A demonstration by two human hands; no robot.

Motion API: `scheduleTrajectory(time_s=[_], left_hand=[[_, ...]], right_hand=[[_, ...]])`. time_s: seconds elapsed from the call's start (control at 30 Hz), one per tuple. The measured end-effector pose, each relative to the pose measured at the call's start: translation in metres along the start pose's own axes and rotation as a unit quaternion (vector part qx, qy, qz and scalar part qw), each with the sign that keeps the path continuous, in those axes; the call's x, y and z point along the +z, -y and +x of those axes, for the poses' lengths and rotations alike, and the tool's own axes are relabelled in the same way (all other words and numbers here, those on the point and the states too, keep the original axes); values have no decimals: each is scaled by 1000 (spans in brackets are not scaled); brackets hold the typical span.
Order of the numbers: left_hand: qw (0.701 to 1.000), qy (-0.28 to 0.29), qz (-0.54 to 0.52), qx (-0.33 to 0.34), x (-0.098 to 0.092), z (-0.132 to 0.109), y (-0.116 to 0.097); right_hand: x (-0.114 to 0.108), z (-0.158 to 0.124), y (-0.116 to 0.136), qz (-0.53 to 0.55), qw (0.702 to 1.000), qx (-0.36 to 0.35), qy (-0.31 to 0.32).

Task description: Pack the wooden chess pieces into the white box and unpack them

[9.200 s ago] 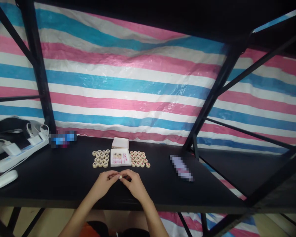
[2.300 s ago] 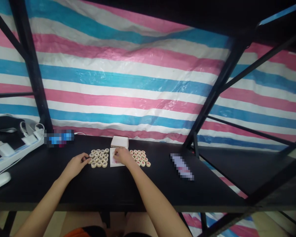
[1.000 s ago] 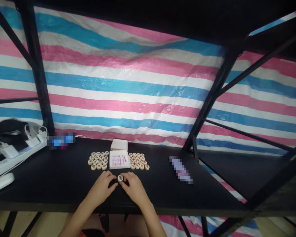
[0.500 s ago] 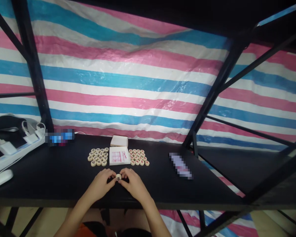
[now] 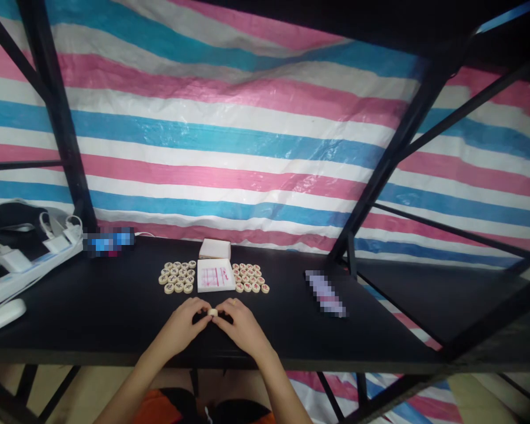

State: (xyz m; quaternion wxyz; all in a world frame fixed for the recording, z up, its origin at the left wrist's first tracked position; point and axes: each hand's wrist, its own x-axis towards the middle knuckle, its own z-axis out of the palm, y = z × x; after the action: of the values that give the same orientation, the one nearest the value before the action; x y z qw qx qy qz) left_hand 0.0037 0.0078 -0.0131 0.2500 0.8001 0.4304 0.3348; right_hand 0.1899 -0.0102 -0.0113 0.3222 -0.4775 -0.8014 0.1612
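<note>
Between my two hands is one round, cream-coloured Chinese chess piece point(image 5: 212, 312), held by the fingertips just above or on the black tabletop. My left hand point(image 5: 189, 320) pinches it from the left, and my right hand point(image 5: 238, 323) pinches it from the right. Its marked face does not show clearly. Beyond my left hand, chess pieces with dark characters point(image 5: 177, 277) lie in rows. Pieces with red characters point(image 5: 249, 278) are lined up on the right. A white box part with a pink printed grid point(image 5: 215, 275) lies between both groups.
Behind the printed part lies another pale box part point(image 5: 215, 248). A pixelated phone-like object point(image 5: 325, 293) rests to the right. On the left are a white power strip point(image 5: 30, 262) with plugs, a white mouse-like object point(image 5: 4, 315) and another pixelated object point(image 5: 109, 241). Black metal posts point(image 5: 375, 176) frame the table.
The piece has tipped in my fingers: its dark character faced me before, and now mostly its plain side shows. Both hands stay at nearly the same place; the view has shifted slightly.
</note>
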Motion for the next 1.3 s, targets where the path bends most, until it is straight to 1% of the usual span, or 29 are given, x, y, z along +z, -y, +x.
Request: scheduleTrajectory(time_s=[0.07, 0.1, 0.17, 0.23, 0.3, 0.37, 0.43, 0.5, 0.6, 0.67, 0.73, 0.83, 0.93, 1.0, 1.3], left_hand=[[1000, -21, -6, -14, -1, -1, -2], [999, -43, -10, -24, -3, -1, -2], [993, -105, -17, -54, -12, -2, 1], [981, -169, -23, -89, -28, -4, 11], [971, -209, -23, -112, -51, -7, 25], [964, -224, -15, -142, -75, -10, 42], [958, -213, 23, -189, -93, -13, 58], [961, -177, 63, -204, -101, -14, 70], [962, -144, 146, -180, -98, -14, 80], [956, -142, 197, -163, -93, -15, 83], [952, -148, 220, -153, -90, -17, 82], [959, -137, 208, -134, -91, -20, 75], [971, -100, 187, -110, -92, -22, 68], [973, -87, 188, -98, -91, -23, 65], [977, -96, 178, -75, -90, -24, 72]], right_hand=[[1, 0, 0, 11, 1000, 11, -9], [1, 1, -1, 20, 1000, 18, -15], [2, 1, -1, 37, 998, 31, -27], [3, 1, -3, 40, 998, 38, -37], [3, 2, -4, 32, 998, 37, -42], [4, 2, -5, 26, 998, 35, -46], [5, 2, -6, 26, 998, 34, -46], [5, 2, -6, 24, 998, 34, -46], [5, 2, -6, 20, 998, 37, -45], [5, 2, -5, 19, 998, 38, -44], [5, 1, -4, 19, 998, 39, -44], [6, 1, -4, 17, 998, 42, -49], [8, 2, -6, 16, 998, 39, -54], [9, 2, -7, 15, 998, 36, -53], [6, 1, -4, 12, 998, 31, -52]])
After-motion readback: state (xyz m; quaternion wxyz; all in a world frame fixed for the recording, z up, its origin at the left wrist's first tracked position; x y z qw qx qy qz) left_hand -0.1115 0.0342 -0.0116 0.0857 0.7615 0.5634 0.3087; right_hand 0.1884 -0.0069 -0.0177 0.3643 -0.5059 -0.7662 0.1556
